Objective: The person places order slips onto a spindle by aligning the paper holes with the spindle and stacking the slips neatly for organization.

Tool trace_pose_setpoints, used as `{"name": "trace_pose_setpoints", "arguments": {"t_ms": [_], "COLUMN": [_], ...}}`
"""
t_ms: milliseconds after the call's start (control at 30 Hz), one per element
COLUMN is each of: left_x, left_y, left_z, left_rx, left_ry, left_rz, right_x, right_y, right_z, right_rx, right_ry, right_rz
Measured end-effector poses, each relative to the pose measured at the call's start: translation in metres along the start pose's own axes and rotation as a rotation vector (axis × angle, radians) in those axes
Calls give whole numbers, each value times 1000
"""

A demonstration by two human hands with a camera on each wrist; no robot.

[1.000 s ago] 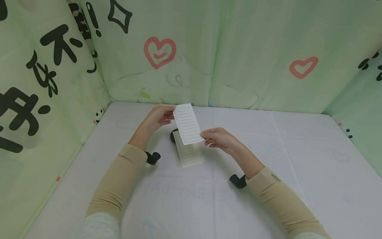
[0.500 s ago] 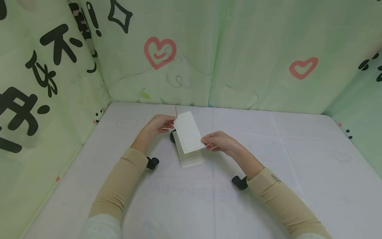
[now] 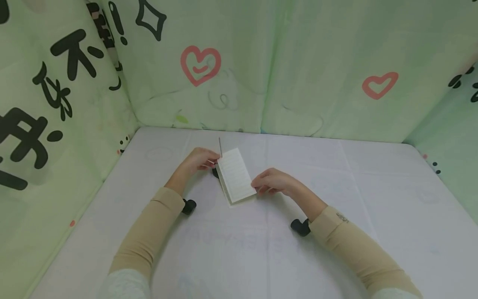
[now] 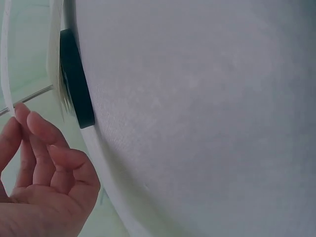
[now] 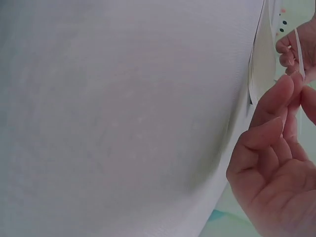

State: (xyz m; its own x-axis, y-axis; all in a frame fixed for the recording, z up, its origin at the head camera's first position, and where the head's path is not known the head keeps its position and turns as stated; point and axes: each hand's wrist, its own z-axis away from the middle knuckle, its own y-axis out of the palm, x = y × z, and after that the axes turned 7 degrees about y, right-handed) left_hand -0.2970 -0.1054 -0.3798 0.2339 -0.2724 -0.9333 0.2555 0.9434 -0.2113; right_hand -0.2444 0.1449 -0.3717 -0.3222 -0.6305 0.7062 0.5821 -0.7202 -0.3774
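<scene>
A white ruled sheet of paper (image 3: 236,176) is pinched at its left edge by my left hand (image 3: 199,159) and at its lower right corner by my right hand (image 3: 274,182). Just beneath it lie other cream sheets (image 5: 262,61), mostly covered in the head view. A thin metal rod (image 3: 220,146) stands up at the held sheet's upper left corner; whether it pierces this sheet I cannot tell. In the left wrist view a round black base (image 4: 77,81) sits on the table under the lower sheets.
Around the papers spreads a white-covered table (image 3: 239,253). Green printed curtains (image 3: 317,54) close off the back and both sides. Black wrist cameras (image 3: 300,228) hang beneath both forearms, low over the tabletop.
Both hands have lowered the held sheet toward the sheets below, which it now nearly covers. More of the metal rod shows above its upper left corner.
</scene>
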Motion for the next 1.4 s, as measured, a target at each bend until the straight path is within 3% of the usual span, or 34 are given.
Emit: {"name": "trace_pose_setpoints", "arguments": {"t_ms": [233,500,800,1033,1400], "left_x": [2,8,12,10,9], "left_y": [3,6,10,11,13], "left_z": [-3,-10,-10,-8,-6], "left_rx": [-11,-17,-36,-47,-56], "left_ry": [-26,-42,-24,16,56], "left_rz": [-130,-220,-239,-352,-412], "right_x": [-2,-2,-4,-5,-5], "right_y": [5,9,9,10,10], "right_z": [-9,-11,-13,-13,-14], "right_rx": [-12,-43,-61,-76,-87], "right_ry": [60,57,40,22,34], "right_rz": [57,137,164,168,193]}}
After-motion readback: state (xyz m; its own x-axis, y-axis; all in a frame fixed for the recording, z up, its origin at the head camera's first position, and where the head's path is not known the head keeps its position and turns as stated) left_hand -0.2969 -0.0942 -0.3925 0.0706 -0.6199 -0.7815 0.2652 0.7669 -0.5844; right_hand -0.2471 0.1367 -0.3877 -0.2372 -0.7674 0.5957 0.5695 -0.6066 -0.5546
